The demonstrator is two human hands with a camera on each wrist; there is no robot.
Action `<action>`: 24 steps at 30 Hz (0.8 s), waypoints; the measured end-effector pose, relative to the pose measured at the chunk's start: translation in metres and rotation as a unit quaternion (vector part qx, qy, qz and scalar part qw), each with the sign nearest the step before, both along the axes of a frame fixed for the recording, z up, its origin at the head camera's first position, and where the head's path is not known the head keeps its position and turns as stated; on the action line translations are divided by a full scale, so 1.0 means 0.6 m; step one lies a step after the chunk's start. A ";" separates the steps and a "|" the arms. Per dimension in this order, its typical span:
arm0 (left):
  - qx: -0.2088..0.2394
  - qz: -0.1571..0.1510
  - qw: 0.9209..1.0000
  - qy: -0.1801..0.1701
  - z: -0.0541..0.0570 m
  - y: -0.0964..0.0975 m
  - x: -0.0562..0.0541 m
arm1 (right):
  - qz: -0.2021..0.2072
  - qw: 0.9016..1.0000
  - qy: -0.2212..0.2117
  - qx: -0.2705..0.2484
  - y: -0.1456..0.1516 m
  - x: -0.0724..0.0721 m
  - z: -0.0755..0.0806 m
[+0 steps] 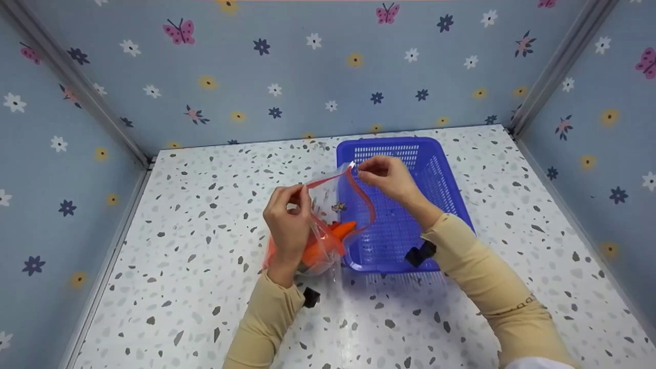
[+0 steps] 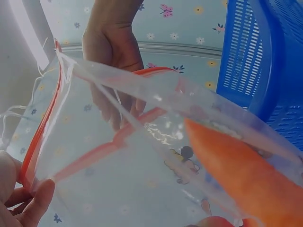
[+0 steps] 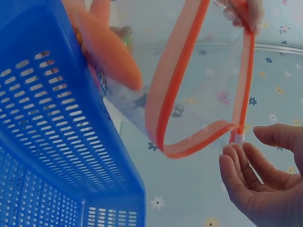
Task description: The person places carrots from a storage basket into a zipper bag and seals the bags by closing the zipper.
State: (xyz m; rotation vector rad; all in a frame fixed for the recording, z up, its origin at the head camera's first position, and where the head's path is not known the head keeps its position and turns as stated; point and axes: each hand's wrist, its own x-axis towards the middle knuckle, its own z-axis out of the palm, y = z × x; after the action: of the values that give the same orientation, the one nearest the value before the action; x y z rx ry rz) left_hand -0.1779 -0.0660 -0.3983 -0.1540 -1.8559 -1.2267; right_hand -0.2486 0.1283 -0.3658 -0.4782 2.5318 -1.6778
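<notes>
A clear zip bag (image 1: 328, 197) with a red zip strip hangs with its mouth spread wide. My left hand (image 1: 289, 215) pinches one side of the strip between thumb and fingers; the left wrist view shows the fingertips (image 2: 42, 198) on that edge. My right hand (image 1: 389, 177) is by the far corner, close to the white zip slider (image 1: 352, 164). In the right wrist view its thumb stands apart from its fingers, with the bag's corner right at the fingertips (image 3: 232, 152). An orange carrot (image 2: 236, 165) lies in the bag, among other orange and red items low down.
A blue plastic basket (image 1: 456, 205) with slotted walls stands right of the bag, under my right hand. The white speckled table (image 1: 205, 205) meets flowered panels (image 1: 287, 66) at the back and both sides. Black wrist mounts (image 1: 310, 297) sit on the sleeves.
</notes>
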 end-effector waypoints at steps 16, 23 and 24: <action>-0.031 0.000 0.999 0.015 0.013 -0.010 -0.011 | 0.048 0.997 0.047 -0.049 -0.005 -0.021 -0.005; -0.052 -0.001 0.999 0.010 0.020 -0.014 -0.016 | 0.086 0.993 0.062 -0.057 -0.010 -0.022 0.000; -0.054 -0.001 0.999 0.008 0.021 -0.015 -0.017 | 0.087 0.993 0.062 -0.055 -0.011 -0.022 0.001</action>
State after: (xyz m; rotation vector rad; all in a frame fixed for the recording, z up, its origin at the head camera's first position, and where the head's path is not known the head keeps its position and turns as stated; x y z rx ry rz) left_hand -0.1883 -0.0750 -0.3859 -0.2254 -1.9086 -1.1243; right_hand -0.2617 0.1217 -0.3652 -0.8121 2.4043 -1.7794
